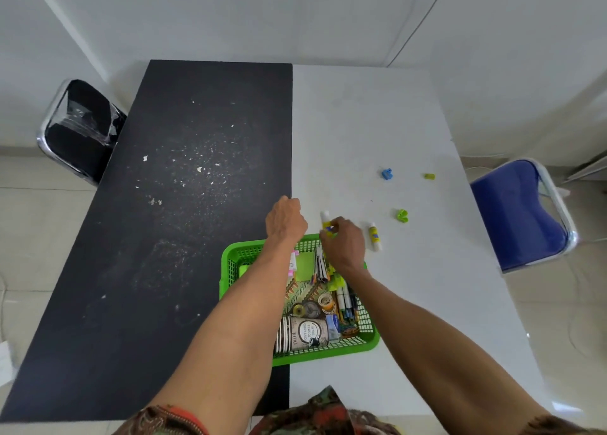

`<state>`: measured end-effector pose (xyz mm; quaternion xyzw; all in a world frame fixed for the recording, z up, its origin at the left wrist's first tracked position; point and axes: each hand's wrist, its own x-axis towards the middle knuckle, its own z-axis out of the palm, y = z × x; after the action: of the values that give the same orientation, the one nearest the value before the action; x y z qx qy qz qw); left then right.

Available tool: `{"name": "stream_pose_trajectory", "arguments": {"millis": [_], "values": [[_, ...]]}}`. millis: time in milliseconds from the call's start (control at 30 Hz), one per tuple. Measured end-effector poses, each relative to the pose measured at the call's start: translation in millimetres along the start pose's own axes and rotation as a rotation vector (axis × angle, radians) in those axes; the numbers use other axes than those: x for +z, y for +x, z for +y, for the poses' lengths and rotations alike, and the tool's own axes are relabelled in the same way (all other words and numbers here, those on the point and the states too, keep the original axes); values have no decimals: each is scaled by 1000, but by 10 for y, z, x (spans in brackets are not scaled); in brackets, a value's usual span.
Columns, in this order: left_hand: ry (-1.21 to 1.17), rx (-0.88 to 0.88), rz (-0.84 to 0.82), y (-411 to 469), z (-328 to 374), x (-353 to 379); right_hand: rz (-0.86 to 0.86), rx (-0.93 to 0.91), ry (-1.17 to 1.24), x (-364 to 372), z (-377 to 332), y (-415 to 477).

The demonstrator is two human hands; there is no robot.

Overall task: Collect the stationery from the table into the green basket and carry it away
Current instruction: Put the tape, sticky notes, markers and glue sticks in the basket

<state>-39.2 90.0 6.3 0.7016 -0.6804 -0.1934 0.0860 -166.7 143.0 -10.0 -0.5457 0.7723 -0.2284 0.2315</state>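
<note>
The green basket [230, 263] stands at the table's near middle, holding pens, tape rolls, sticky notes and stacked paper cups. Just beyond its far rim my right hand [345, 247] pinches a white and yellow glue stick [325, 219]. My left hand [285, 221] hovers past the far rim with fingers curled; what it holds, if anything, is hidden. On the white table lie a second glue stick [374, 236], a green clip [402, 215], a blue clip [387, 174] and a small yellow-green piece [429, 176].
The table is half black [184, 178], scattered with white crumbs, and half white [377, 122]. A black chair [78, 129] stands at the far left. A blue chair [522, 214] stands at the right. White walls rise behind the table.
</note>
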Motion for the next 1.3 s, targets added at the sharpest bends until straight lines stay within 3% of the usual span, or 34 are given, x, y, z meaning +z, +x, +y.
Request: {"name": "stream_pose_trajectory", "arguments": {"millis": [433, 800, 1100, 1300], "values": [[-8, -50, -4, -37, -269, 26, -265, 68, -147, 438, 100, -613], [-22, -50, 5, 19, -248, 11, -350, -37, -312, 401, 119, -663], [-27, -51, 0, 4, -205, -1, -334, 47, -340, 454, -24, -525], [-31, -46, 1, -62, -298, -12, -377, -36, -438, 517, -154, -394]]}}
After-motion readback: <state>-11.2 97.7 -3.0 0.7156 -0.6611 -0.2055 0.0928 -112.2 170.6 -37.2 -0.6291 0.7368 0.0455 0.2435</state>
